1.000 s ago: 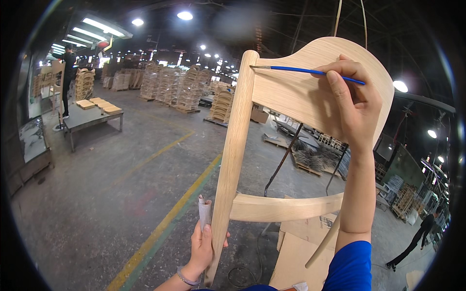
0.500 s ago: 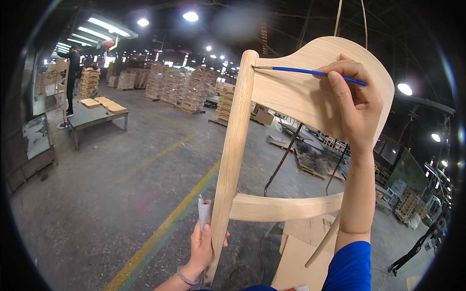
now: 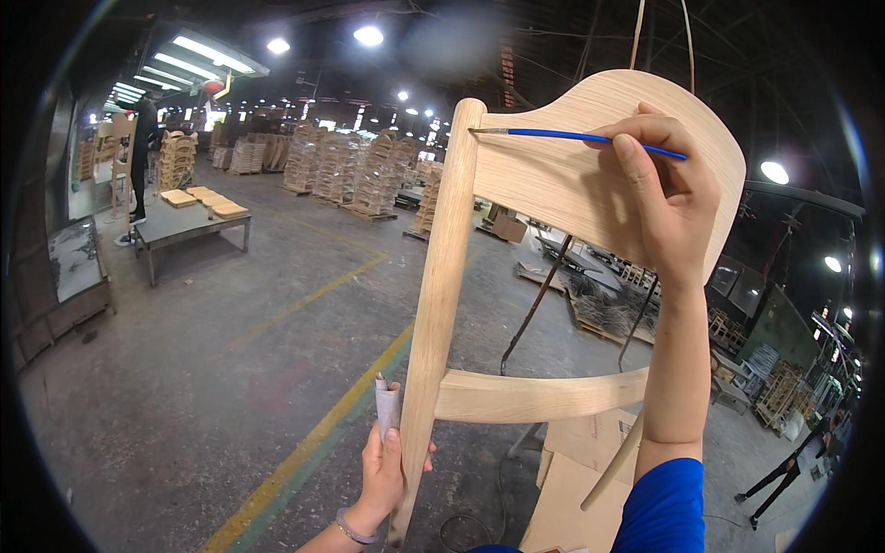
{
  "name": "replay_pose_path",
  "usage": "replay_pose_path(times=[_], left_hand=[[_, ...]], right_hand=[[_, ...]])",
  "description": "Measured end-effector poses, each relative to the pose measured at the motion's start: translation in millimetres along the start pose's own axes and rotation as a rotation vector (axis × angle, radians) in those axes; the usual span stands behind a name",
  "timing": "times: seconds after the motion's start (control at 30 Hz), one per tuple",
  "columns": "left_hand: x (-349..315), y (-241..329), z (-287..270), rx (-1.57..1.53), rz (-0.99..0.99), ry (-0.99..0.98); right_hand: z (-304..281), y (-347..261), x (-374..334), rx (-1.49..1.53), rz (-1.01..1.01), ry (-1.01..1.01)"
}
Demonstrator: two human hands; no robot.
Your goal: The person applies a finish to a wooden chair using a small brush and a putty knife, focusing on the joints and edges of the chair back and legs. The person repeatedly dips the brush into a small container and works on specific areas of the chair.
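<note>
A pale wooden chair frame [image 3: 441,267] fills the middle, with a wide curved backrest [image 3: 553,166] and a lower crossrail [image 3: 535,396]. My right hand [image 3: 668,184] pinches a thin paintbrush [image 3: 553,135] with a blue handle. Its bristle tip touches the left post near the top, beside the joint with the backrest. Lower down, my left hand [image 3: 383,465] wraps round the lower part of that post and also holds a rolled greyish sheet [image 3: 388,405], perhaps sandpaper, upright against it.
Dark metal rods [image 3: 535,304] stand behind the chair frame. Cardboard [image 3: 576,479] lies below it. At left is a low table [image 3: 194,226] with wooden seat panels, and a person [image 3: 143,152] stands behind it. Wrapped stacks [image 3: 369,175] stand farther back. Another person [image 3: 784,475] is at lower right.
The brush tip has shifted slightly left, from the joint onto the post's face. My left hand keeps its hold. The person at lower right has changed stance.
</note>
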State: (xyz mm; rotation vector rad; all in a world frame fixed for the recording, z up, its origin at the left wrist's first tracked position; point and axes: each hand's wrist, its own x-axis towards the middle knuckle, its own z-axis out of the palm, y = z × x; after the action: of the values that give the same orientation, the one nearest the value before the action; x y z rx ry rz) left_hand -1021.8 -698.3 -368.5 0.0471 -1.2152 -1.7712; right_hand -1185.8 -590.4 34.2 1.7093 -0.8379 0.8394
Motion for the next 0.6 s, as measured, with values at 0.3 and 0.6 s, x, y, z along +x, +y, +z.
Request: replay_pose_path(times=[0.3,0.6], left_hand=[[-2.2,-0.4,3.1,0.016,-0.004,0.014],[-4.1,-1.0,5.0,0.031,-0.002,0.042]], right_hand=[[0.1,2.4,-0.1,0.005,-0.003,0.013],[1.8,5.7,-2.6,0.082,0.049,0.036]])
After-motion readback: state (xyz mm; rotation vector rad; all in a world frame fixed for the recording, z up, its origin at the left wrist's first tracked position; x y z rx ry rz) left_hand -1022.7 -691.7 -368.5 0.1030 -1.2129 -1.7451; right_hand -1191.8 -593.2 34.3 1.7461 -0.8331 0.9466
